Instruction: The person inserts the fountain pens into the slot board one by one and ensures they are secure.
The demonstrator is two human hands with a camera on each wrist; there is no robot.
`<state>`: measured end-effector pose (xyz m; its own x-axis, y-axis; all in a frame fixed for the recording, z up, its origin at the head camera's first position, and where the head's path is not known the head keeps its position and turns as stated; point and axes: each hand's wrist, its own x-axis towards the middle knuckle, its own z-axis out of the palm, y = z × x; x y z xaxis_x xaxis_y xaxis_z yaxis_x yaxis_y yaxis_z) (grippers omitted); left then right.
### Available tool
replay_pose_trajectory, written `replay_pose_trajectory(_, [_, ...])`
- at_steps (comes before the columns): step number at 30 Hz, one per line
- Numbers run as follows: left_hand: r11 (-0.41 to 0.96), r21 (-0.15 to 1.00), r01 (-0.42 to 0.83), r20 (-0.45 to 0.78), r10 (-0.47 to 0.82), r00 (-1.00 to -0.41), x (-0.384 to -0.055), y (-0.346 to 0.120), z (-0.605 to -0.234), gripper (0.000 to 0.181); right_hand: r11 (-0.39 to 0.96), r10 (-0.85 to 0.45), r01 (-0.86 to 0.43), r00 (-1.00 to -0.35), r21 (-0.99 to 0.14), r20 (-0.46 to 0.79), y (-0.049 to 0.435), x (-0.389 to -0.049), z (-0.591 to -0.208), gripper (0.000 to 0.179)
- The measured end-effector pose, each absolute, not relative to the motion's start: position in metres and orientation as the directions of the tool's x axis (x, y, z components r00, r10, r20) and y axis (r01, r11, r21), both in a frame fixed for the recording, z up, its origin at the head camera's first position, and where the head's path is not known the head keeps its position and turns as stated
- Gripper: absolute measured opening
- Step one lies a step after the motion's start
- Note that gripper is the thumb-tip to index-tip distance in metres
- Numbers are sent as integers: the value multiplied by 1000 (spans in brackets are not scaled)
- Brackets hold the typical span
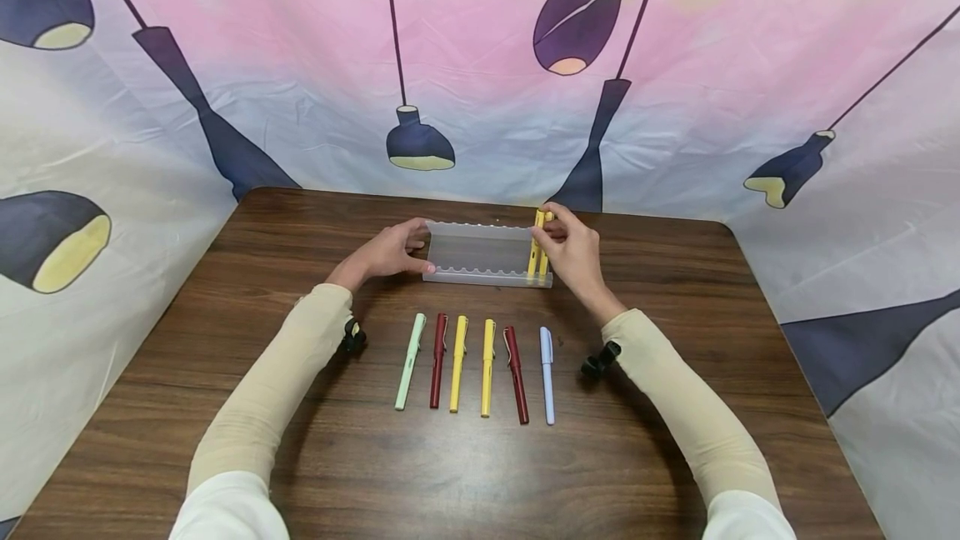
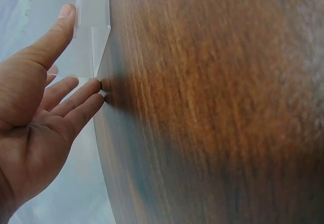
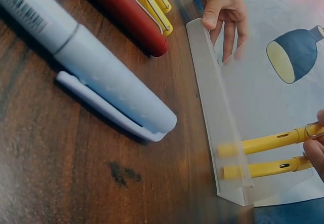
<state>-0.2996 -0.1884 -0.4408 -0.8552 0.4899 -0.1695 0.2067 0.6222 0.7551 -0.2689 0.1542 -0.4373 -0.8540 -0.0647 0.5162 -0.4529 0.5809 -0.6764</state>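
A translucent pen holder (image 1: 480, 277) with notched edges stands near the table's back edge. Two yellow pens lie side by side in its right end. My right hand (image 1: 576, 252) pinches the upper end of the inner yellow pen (image 1: 534, 261), whose other end sits behind the holder's front wall; the outer yellow pen (image 3: 263, 169) rests beside it. At the holder's left end is my left hand (image 1: 388, 250), fingers extended and thumb against the front corner. In the left wrist view, the left hand (image 2: 43, 97) has its palm exposed and holds nothing.
In front of the holder lies a row of pens: light green (image 1: 409, 362), dark red (image 1: 438, 361), yellow (image 1: 458, 365), another yellow (image 1: 487, 369), another dark red (image 1: 516, 375) and pale blue (image 1: 547, 376). A printed cloth (image 1: 480, 48) hangs behind the wooden table (image 1: 337, 457).
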Motion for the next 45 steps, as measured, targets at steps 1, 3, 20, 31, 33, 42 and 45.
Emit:
replay_pose_trajectory(1, [623,754,208,-169,490,-855,-300,-188,-441,91,583,-66,-457,-851,-672,522,154,-270,-436,34])
replay_pose_trajectory(3, [626,751,212,-167,490,-856,-300,-188,-441,90,588,-67,-470,-840,-659,539,154,-271,-434,31])
replay_pose_trajectory(20, [619,757,208,-171,495,-852,-300,-188,-441,90,642,-76,-445,-847,-625,526,158,-281,-424,22])
replay_pose_trajectory(31, [616,760,208,-167,494,-853,-300,-188,-441,91,676,-73,-418,-858,-607,509,159,-285,-424,24])
replay_pose_trajectory(33, [615,761,206,-167,492,-854,-300,-188,-441,90,676,-71,-417,-858,-608,509,159,-285,-423,25])
replay_pose_trajectory(42, [617,760,205,-168,491,-855,-300,-189,-441,91,652,-72,-428,-857,-626,511,162,-282,-420,26])
replay_pose_trajectory(45, [619,759,202,-171,489,-856,-300,-189,-442,91,630,-73,-442,-852,-638,518,164,-277,-417,26])
